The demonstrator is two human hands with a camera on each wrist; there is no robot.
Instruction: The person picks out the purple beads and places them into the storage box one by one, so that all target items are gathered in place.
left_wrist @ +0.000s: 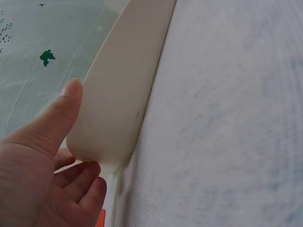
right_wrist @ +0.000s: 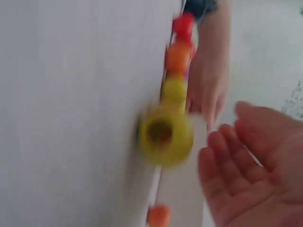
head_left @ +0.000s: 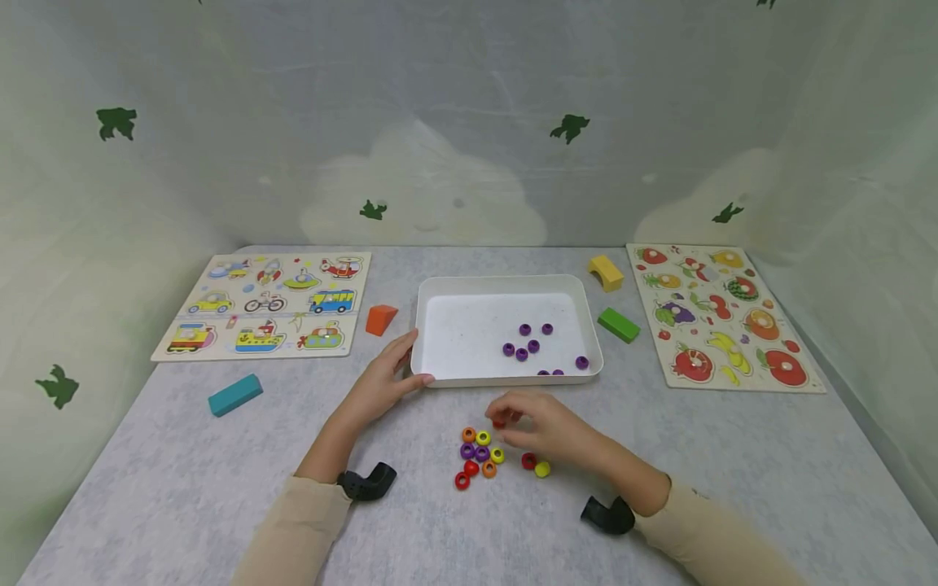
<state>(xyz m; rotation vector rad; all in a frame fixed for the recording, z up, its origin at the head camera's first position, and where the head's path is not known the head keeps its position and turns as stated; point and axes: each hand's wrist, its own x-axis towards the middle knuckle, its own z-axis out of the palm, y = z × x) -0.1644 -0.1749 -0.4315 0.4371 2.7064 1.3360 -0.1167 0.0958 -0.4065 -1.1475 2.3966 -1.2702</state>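
My left hand (head_left: 383, 381) holds the front-left corner of a white tray (head_left: 469, 381), its thumb at the front wall and its fingers along the left side. Close up in the left wrist view, the fingers bend by the tray's corner (left_wrist: 102, 127). Several purple beads (head_left: 522, 355) lie inside the tray. My right hand (head_left: 545, 423) hovers above the table in front of it, with loosely bent fingers and nothing seen between them. A red-orange bead (head_left: 499, 423) shows under its fingertips. Beside it lies a group of orange, yellow, purple and red beads (head_left: 481, 453).
A red bead (head_left: 528, 461) and a yellow bead (head_left: 542, 470) lie near the right wrist. Around the tray are orange (head_left: 381, 319), teal (head_left: 235, 395), green (head_left: 619, 325) and yellow (head_left: 606, 273) blocks. A vehicle puzzle board (head_left: 293, 277) stands left, a fruit board (head_left: 707, 325) right.
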